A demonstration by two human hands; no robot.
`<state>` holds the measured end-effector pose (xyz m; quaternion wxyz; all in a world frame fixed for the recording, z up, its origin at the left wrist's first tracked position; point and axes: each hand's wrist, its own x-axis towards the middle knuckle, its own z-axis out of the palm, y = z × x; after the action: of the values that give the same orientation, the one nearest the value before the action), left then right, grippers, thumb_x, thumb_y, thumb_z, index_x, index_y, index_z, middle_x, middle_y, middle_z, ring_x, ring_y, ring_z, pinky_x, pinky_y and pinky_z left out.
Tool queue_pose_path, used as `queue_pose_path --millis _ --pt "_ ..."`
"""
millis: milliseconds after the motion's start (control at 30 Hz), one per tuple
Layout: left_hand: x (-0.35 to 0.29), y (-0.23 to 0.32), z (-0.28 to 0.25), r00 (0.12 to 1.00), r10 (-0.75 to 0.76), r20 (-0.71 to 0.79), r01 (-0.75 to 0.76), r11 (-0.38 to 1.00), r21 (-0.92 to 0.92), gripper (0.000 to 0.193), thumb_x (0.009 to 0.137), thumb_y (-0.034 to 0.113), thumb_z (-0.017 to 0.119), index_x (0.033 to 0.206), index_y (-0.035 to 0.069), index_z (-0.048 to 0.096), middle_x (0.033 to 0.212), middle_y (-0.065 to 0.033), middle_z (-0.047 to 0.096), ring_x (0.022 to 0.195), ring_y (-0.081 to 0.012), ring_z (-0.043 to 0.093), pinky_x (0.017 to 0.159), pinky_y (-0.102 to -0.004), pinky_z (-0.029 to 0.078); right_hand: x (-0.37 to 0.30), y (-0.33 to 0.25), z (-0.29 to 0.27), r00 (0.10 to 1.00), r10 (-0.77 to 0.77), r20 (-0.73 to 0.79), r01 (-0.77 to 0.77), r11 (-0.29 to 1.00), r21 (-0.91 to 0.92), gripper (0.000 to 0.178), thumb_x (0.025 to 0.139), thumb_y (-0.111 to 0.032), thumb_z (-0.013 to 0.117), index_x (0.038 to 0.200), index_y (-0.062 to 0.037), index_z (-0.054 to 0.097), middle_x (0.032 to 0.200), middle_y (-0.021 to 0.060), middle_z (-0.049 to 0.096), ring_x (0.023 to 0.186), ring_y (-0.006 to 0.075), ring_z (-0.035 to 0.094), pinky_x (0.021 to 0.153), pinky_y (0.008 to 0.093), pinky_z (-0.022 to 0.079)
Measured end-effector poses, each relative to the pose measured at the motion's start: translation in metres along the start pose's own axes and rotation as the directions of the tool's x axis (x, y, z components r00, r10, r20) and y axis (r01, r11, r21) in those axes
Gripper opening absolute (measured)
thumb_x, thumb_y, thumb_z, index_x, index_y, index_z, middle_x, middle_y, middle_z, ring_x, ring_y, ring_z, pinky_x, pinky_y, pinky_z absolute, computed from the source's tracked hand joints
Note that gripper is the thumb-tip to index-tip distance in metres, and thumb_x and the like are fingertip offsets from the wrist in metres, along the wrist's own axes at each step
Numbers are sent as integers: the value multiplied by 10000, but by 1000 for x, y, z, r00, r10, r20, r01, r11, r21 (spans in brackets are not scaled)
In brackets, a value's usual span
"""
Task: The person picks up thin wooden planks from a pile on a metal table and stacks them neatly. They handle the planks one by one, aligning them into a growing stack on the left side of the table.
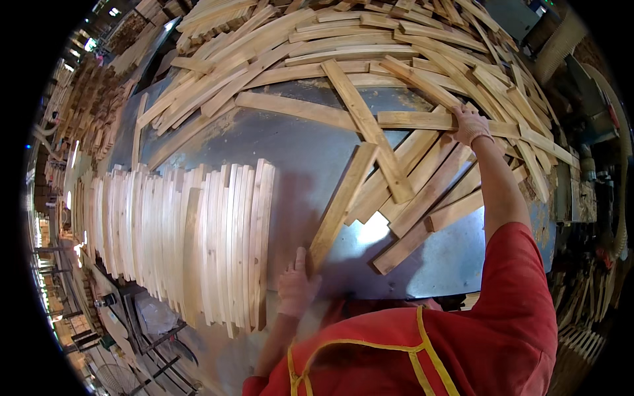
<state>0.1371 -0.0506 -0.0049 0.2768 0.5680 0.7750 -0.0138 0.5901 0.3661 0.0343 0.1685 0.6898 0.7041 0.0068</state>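
Far right on the table, my right hand (470,124), in a pale glove, has its fingers bent over a wooden slat (416,120) that lies across the loose pile. Nearer to me, my left hand (297,289) is at the near end of another wooden slat (345,203), which slants away to the right. Its fingers look closed on that end, with one digit pointing up beside it; the rest of the grip is partly hidden. Left of this hand stands a row of pale slats (228,244), packed side by side.
A large heap of loose slats (356,43) covers the far side of the metal table (290,142). Several crossed slats (422,178) lie near my right arm. Timber stacks (89,109) stand at the left, and a ribbed hose (561,46) hangs at the far right.
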Motion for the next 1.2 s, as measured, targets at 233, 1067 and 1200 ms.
queue_pose_path --millis 233,1067,1200 --pt "-66 -82 14 846 256 -468 -104 939 328 782 837 156 707 1574 40 471 1494 -189 551 1365 -418 530 1164 -567 415 -109 -87 -21 955 -282 93 168 769 617 585 984 -546 686 1354 -93 696 1071 152 795 1007 305 750 908 424 578" --pt "-42 -88 -18 843 256 -473 -125 949 290 858 844 281 808 1595 79 446 1565 -162 500 1412 -375 499 1162 -544 412 -177 -285 -15 977 -118 -177 210 672 710 649 834 -229 754 1410 16 578 1283 232 683 1163 401 669 982 457 565" --pt "-27 -69 13 916 78 -394 -317 743 -590 704 956 259 758 1567 42 482 1414 -110 614 1244 -243 624 1044 -397 515 -240 -263 1 781 -622 54 -321 -326 889 762 888 -199 713 1590 -10 484 1245 66 695 1157 188 665 1016 347 548"
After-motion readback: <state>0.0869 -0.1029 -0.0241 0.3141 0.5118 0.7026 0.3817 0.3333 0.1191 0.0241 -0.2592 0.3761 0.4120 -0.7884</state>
